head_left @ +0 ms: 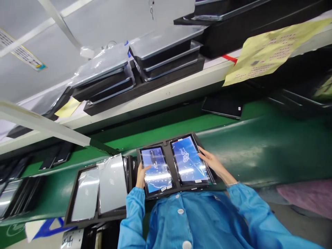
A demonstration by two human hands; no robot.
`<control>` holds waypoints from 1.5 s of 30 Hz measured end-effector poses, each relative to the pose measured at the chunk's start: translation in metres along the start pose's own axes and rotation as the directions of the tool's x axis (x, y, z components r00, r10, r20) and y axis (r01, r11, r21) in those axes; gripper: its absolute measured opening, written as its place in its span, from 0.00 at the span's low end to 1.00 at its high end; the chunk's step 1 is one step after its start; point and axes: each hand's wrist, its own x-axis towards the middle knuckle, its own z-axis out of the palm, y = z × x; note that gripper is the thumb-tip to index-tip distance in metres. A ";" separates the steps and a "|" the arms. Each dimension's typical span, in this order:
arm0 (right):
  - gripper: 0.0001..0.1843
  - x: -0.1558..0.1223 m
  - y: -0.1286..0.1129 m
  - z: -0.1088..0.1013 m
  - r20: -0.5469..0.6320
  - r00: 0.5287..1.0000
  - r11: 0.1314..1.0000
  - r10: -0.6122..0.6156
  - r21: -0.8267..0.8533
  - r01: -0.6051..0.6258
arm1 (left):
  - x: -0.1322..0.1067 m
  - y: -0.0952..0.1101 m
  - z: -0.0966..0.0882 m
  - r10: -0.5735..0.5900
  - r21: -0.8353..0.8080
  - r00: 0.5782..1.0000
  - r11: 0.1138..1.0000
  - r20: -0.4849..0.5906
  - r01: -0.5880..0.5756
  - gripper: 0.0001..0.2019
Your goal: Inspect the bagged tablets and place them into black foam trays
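Note:
Two tablets with lit blue screens lie side by side in a black foam tray (168, 152) at the front of my body. My left hand (140, 176) grips the left edge of the left tablet (158, 176), its thumb over the screen and its other fingers mostly hidden. At the right edge of the right tablet (185, 157), my right hand (211, 160) is closed, with fingertips over the screen's border and the thumb out of sight. Clear film with white labels covers the screens.
To the left, another foam tray (67, 212) holds silver-backed tablets (112, 186). A shelf (166, 93) above carries stacked trays (166, 55) and a yellow paper (269, 55). A dark tablet (223, 107) lies below it on the green bench (249, 148). A white post (46, 124) slants at the left.

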 end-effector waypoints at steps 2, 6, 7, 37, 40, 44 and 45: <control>0.18 0.009 0.010 -0.004 0.037 0.999 0.999 0.005 -0.045 -0.004 | 0.010 -0.006 0.001 0.069 0.159 0.997 0.985 -0.038 -0.062 0.27; 0.17 0.041 0.023 -0.003 0.048 0.999 0.985 0.008 -0.171 0.000 | 0.014 -0.003 0.015 0.286 0.482 0.958 0.844 -0.031 -0.236 0.29; 0.18 0.050 0.025 0.000 0.040 0.999 0.978 0.010 -0.210 -0.001 | 0.015 0.000 0.024 0.334 0.544 0.942 0.789 0.008 -0.284 0.29; 0.20 0.065 0.056 0.017 -0.022 0.996 0.813 -0.092 -0.579 0.062 | 0.011 -0.019 -0.008 0.475 0.875 0.880 0.430 -0.011 -0.221 0.14; 0.22 0.062 0.058 0.022 -0.017 0.994 0.802 -0.107 -0.592 0.076 | -0.030 -0.038 -0.034 0.408 0.902 0.906 0.424 -0.114 -0.078 0.12; 0.26 0.049 0.056 0.030 0.015 0.990 0.791 -0.140 -0.600 0.121 | -0.060 -0.060 -0.030 0.308 0.920 0.930 0.386 -0.203 0.073 0.12; 0.27 0.044 0.054 0.030 0.025 0.987 0.786 -0.158 -0.602 0.141 | -0.061 -0.063 -0.026 0.288 0.920 0.931 0.377 -0.224 0.105 0.12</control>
